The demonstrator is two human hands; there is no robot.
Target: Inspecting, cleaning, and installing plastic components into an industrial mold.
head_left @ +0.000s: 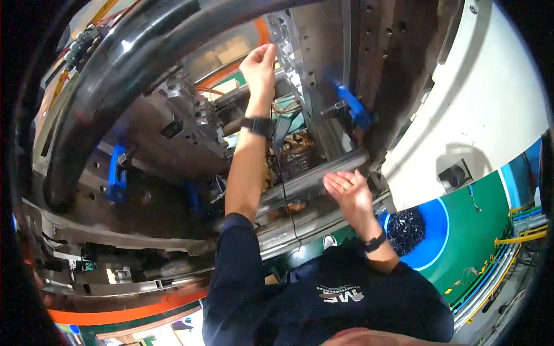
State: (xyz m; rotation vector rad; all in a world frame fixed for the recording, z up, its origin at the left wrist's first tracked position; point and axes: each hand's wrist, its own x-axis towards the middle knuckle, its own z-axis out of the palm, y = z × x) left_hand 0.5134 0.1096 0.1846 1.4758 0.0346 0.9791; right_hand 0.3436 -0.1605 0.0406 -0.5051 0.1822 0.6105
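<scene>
My left hand (pixel 259 66) is raised into the gap of a large machine, its thumb and fingers closed in a pinch. What they hold, if anything, is too small to make out. The fingertips are beside the bright machined face of the right metal block (pixel 287 49). Across the gap sits the left metal block (pixel 187 106). Lower down, my right hand (pixel 350 196) is open with its palm turned up and holds nothing; it is close to a horizontal metal bar (pixel 311 180). A thin black cable (pixel 287 207) hangs below my left forearm.
A thick black bar (pixel 98 98) curves across the upper left. Blue clamps (pixel 118 174) (pixel 356 109) project from both sides. At right are a white machine panel (pixel 479 109) and a blue tub (pixel 440 228) of dark pieces on the green floor (pixel 470 242).
</scene>
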